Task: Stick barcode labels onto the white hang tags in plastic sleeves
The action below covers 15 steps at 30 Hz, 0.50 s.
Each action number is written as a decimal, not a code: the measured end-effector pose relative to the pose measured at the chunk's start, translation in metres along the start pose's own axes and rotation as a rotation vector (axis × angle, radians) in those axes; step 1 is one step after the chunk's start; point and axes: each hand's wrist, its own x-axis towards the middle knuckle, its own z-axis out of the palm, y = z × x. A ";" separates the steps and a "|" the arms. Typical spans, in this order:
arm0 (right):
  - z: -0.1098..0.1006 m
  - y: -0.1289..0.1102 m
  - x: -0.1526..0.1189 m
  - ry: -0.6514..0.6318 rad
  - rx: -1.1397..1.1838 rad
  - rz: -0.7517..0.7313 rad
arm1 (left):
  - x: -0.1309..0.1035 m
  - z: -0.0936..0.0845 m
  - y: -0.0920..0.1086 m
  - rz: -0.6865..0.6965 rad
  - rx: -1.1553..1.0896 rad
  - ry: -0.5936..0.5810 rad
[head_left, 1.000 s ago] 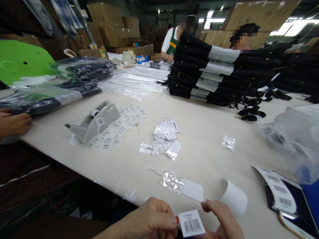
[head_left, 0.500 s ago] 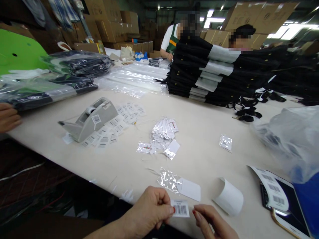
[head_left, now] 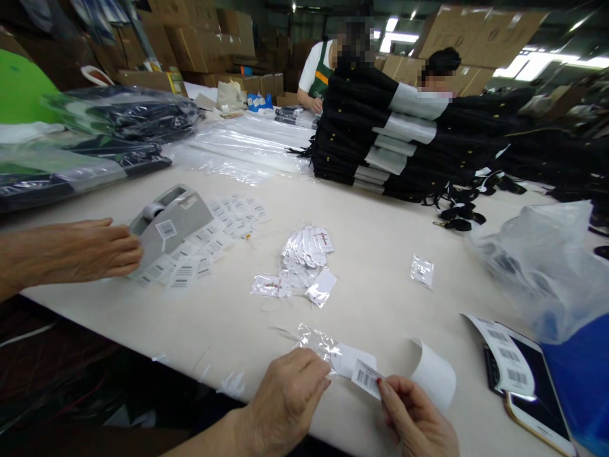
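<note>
My right hand (head_left: pixel 415 416) pinches a white barcode sticker (head_left: pixel 366 376) between thumb and finger. The sticker is tilted over the lower edge of a white hang tag (head_left: pixel 354 357) lying on the table. Left of that tag, my left hand (head_left: pixel 291 397) has its fingers closed at the clear plastic sleeve (head_left: pixel 316 337) attached to the tag; whether they grip it is hidden. Further up lies a pile of hang tags (head_left: pixel 307 251). Just right of the tag stands a curled strip of white backing paper (head_left: pixel 432 374).
Another person's hand (head_left: pixel 95 251) reaches in from the left to a grey tape dispenser (head_left: pixel 178 225), beside loose barcode stickers (head_left: pixel 185 271). A phone (head_left: pixel 542 381) partly under a label strip lies right, near a plastic bag (head_left: pixel 547 266). Stacked black goods (head_left: pixel 356 127) stand behind.
The barcode sticker has passed from my left hand to my right and moved toward the hang tag. Another person's hand has come in to the tape dispenser. The view has shifted slightly.
</note>
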 end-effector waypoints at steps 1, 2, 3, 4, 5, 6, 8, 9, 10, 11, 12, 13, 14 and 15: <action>-0.001 0.000 0.004 0.000 -0.026 -0.029 | 0.003 0.002 -0.003 0.157 0.090 0.006; -0.001 0.000 0.008 -0.005 -0.044 -0.050 | 0.005 0.005 -0.006 0.273 0.164 -0.007; -0.001 0.000 0.011 -0.011 -0.052 -0.060 | 0.008 0.009 -0.008 0.344 0.222 -0.026; 0.000 0.001 0.013 -0.016 -0.052 -0.065 | 0.011 0.012 -0.011 0.385 0.268 -0.045; 0.002 0.001 0.015 -0.014 -0.049 -0.067 | 0.013 0.015 -0.013 0.407 0.302 -0.063; 0.004 0.001 0.016 -0.008 -0.045 -0.065 | 0.014 0.018 -0.016 0.417 0.322 -0.075; 0.007 0.001 0.017 -0.017 -0.044 -0.050 | 0.014 0.022 -0.019 0.415 0.328 -0.092; 0.008 0.000 0.017 -0.025 -0.045 -0.043 | 0.014 0.023 -0.021 0.406 0.320 -0.095; 0.009 0.000 0.017 -0.033 -0.047 -0.039 | 0.013 0.024 -0.022 0.395 0.309 -0.100; 0.009 0.000 0.018 -0.040 -0.051 -0.038 | 0.012 0.024 -0.022 0.384 0.296 -0.108; 0.009 -0.001 0.018 -0.048 -0.059 -0.041 | 0.012 0.024 -0.023 0.374 0.283 -0.119; 0.009 -0.001 0.019 -0.054 -0.068 -0.043 | 0.011 0.023 -0.022 0.366 0.272 -0.134; 0.009 -0.001 0.019 -0.058 -0.078 -0.042 | 0.011 0.023 -0.022 0.359 0.266 -0.149; 0.008 -0.001 0.020 -0.059 -0.086 -0.039 | 0.011 0.022 -0.022 0.353 0.267 -0.161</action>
